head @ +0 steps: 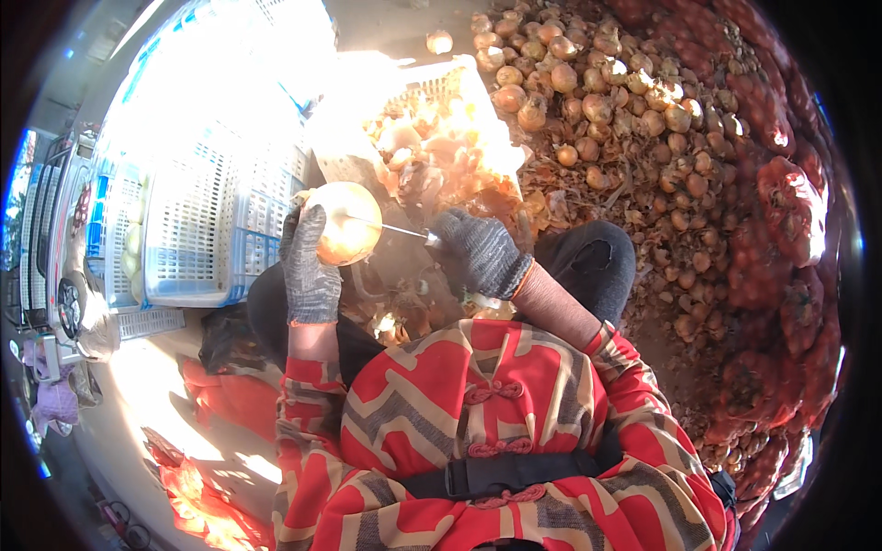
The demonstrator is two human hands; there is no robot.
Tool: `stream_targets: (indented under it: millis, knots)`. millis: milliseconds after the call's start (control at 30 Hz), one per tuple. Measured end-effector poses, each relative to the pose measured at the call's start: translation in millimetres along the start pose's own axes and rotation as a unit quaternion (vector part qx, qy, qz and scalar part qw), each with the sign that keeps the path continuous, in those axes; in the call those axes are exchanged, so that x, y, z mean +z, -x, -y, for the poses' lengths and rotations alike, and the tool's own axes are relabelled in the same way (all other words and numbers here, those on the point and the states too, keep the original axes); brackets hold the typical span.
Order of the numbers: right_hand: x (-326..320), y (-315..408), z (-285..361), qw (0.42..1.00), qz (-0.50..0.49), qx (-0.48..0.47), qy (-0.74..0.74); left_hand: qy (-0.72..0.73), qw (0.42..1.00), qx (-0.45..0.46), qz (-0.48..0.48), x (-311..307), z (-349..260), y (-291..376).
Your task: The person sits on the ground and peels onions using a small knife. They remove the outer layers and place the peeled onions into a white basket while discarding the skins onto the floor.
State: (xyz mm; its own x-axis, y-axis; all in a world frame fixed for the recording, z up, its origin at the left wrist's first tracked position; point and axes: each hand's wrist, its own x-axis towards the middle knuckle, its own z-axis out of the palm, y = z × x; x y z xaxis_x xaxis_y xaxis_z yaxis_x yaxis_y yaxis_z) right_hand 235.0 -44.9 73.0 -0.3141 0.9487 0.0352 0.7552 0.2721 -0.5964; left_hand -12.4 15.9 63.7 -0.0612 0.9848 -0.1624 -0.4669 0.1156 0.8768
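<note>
In my left hand (310, 265), gloved in grey knit, a large yellow onion (350, 237) is held, its papery end towards the left. My right hand (475, 251), gloved the same way, grips a small knife (400, 229) whose handle is mostly covered by the fingers. The thin blade points left, and its tip meets the side of the onion; how deep it goes cannot be told in the glare. Just beyond both hands stands a light plastic crate (441, 77) filled with onion skins (441, 155). More skins lie between my legs.
To the right spreads a big heap of unpeeled onions (596, 107), edged by red mesh sacks (785, 200). White-and-blue perforated crates (193, 213) stand at left, one holding pale onions (132, 248). Red netting (207, 503) lies on the floor. A loose onion (439, 42) rests beyond the crate.
</note>
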Motion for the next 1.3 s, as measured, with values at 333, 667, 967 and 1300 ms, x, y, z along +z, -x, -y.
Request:
stream_targets:
  millis: [333, 667, 967, 1300]
  knots:
    - [-3.2, 20.9, -1.5, 0.988, -0.054, 0.119, -0.077, 0.161, 0.978, -0.124, -0.041, 34.4, -24.8, 16.8]
    - [2.1, 16.9, 0.8, 0.987, -0.053, 0.021, 0.150, 0.051, 0.998, 0.005, -0.033, 10.4, 41.9, 12.3]
    - [38.5, 13.3, -26.4, 0.965, 0.069, 0.132, -0.218, 0.039, 0.998, 0.012, -0.052, 7.0, 54.9, 18.6]
    - [1.1, -8.4, 16.6, 0.971, -0.161, 0.016, -0.174, -0.088, 0.993, 0.023, -0.069, 25.2, 47.7, 34.0]
